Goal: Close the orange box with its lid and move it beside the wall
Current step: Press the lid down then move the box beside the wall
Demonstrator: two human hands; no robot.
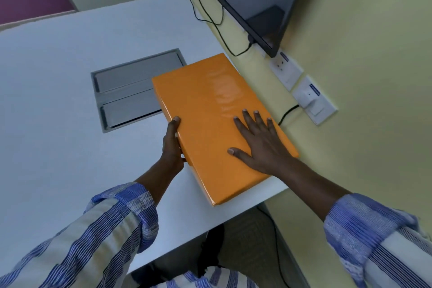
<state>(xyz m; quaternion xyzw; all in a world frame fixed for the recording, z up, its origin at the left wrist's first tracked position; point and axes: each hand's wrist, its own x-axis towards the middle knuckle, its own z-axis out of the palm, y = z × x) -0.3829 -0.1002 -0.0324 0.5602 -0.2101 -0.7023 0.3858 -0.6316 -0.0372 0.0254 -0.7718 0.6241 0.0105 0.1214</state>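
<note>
The orange box (pixel 210 110) lies flat on the white table (pixel 58 100) with its glossy lid on, its long right side along the table's edge close to the yellow wall (pixel 362 30). My left hand (pixel 172 145) grips the box's left long edge, thumb on top and fingers curled at the side. My right hand (pixel 259 142) rests flat on the lid near the box's right front corner, fingers spread apart.
A grey cable hatch (pixel 124 91) is set into the table, and the box partly covers its right end. A black monitor (pixel 245 0) hangs on the wall above. White sockets (pixel 304 91) and black cables (pixel 210 14) run along the wall beside the box.
</note>
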